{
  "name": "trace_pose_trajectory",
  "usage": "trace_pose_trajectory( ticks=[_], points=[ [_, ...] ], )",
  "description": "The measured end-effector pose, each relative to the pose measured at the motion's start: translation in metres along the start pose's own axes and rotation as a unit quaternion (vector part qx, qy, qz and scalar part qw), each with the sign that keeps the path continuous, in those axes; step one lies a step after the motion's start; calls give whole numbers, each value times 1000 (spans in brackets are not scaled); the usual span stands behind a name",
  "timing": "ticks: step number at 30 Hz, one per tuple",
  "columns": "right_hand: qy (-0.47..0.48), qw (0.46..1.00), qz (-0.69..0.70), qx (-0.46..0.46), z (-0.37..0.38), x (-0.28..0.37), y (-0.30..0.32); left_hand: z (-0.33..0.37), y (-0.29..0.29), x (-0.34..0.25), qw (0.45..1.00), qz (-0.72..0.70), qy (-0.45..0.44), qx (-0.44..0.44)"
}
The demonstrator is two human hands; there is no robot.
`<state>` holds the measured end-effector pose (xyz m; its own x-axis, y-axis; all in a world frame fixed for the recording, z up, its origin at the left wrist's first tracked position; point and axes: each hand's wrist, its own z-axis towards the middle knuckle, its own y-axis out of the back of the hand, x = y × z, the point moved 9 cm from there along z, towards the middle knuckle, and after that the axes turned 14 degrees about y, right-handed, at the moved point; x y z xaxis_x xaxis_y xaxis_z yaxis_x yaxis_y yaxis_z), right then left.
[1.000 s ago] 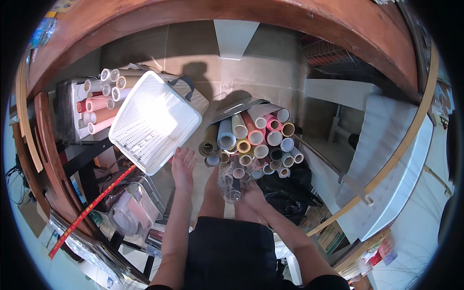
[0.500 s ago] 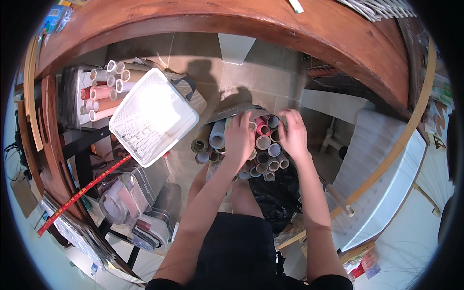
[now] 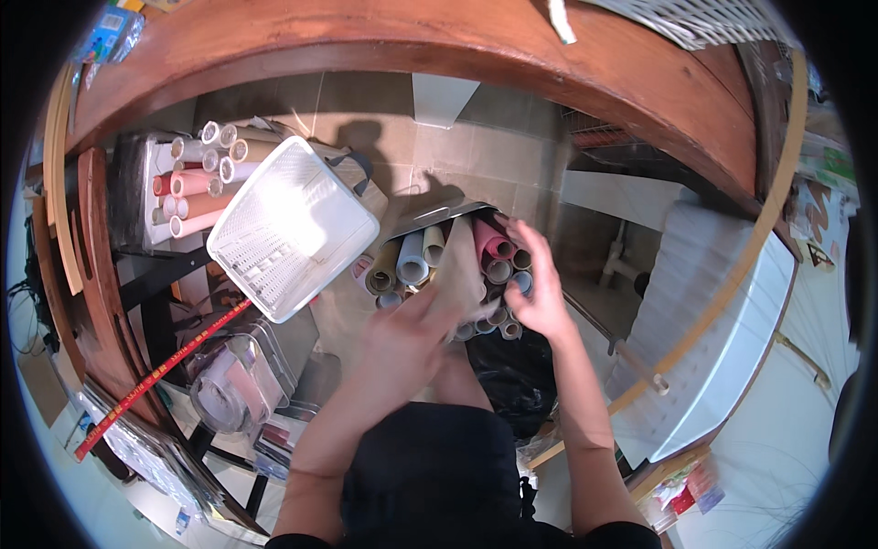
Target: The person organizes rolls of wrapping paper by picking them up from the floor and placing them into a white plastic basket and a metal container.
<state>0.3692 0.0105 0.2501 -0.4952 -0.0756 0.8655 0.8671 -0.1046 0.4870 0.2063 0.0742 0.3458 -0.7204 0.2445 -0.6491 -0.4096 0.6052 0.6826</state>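
A bundle of several paper-like rolls stands with its open ends toward me, in a dark bag whose rim arches behind them. The rolls are grey-blue, cream, olive and red. My left hand, smeared by motion, is closed on the near end of a pale beige roll, which slants up out of the bundle. At the bundle's right side is my right hand, its fingers stretched out and thumb apart, against the outer rolls and the bag's rim.
A white plastic basket stands to the left, beside more rolls. Clear containers sit below it, near a red strip. A wooden tabletop curves overhead. At the right are a white panel and a pipe.
My left hand has come down toward me and left, drawing the beige roll out of the bundle. My right hand has shifted slightly down and left, to the bundle's side.
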Motion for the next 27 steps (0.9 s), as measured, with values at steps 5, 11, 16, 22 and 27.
trace_pose_trajectory(
  ticks=[5,11,16,22,27],
  points=[
    [3,997,48,60,16,23,-19,-89,177,3,958,-249,28,-136],
    [128,985,-57,98,61,71,-62,-188,365,130,815,-492,-67,-299],
    [98,974,67,192,49,109,-105,-186,357,210,702,-672,-89,-219],
    [-213,784,357,460,-61,120,-191,-88,100,201,532,-839,43,-111],
    [-291,847,372,245,-95,77,-113,-106,-4,301,370,-866,234,-241]
  ],
)
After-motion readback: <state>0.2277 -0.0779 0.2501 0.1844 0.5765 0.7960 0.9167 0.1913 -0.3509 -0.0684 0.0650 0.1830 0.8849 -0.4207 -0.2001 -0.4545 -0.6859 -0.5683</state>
